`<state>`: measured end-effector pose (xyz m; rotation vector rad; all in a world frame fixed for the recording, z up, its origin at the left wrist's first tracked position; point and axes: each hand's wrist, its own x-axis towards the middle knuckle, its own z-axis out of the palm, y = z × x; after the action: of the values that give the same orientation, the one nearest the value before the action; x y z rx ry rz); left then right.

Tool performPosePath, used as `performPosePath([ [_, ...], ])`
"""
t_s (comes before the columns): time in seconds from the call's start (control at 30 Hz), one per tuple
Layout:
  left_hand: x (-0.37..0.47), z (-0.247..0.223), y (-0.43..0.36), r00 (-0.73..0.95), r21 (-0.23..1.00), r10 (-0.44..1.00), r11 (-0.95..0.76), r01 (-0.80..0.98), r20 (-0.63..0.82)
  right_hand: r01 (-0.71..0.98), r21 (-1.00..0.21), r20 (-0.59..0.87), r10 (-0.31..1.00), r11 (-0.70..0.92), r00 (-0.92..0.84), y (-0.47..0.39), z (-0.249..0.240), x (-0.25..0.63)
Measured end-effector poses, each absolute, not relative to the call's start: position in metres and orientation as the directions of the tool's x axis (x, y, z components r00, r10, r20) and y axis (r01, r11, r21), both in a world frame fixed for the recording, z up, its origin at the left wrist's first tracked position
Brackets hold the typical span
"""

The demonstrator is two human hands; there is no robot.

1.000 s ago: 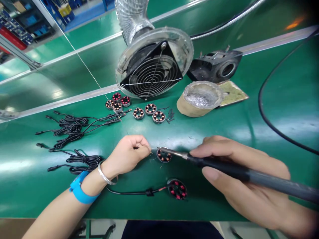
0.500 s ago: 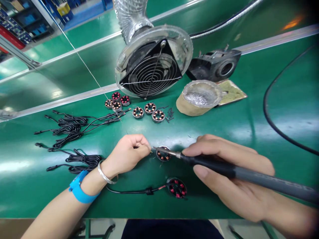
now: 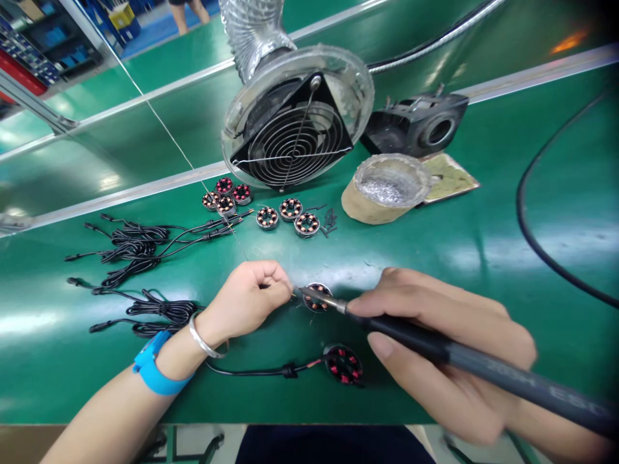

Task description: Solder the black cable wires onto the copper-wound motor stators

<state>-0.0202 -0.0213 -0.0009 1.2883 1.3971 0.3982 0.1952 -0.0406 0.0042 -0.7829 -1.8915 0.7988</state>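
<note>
My right hand is closed around a soldering iron, its metal tip pointing left. That tip lies over a small motor stator with copper coils, close to the fingers of my left hand. The left fingers are pinched on a thin wire whose bare end pokes out near the tip; the rest of it is hidden by the hand. Nearer the table edge rests a stator with red coils, joined to a black cable that runs left beneath my wrist.
Coiled black cables lie on the left. Behind my hands are several loose stators and short black tubes. A fume extractor fan hangs at the back, beside a round pot and a black stand.
The soldering iron and my right hand have shifted slightly left, the handle's rear end tilting lower. My left hand stays in place. A person's legs now show in the far background.
</note>
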Motion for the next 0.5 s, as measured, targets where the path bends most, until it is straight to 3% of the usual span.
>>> performPosePath([
  [0.5, -0.0208, -0.0006, -0.0224, 0.235, 0.810, 0.838, 0.344, 0.475, -0.493, 0.189, -0.764, 0.540, 0.771, 0.618, -0.338, -0.0462, 0.0025, 0.1995],
])
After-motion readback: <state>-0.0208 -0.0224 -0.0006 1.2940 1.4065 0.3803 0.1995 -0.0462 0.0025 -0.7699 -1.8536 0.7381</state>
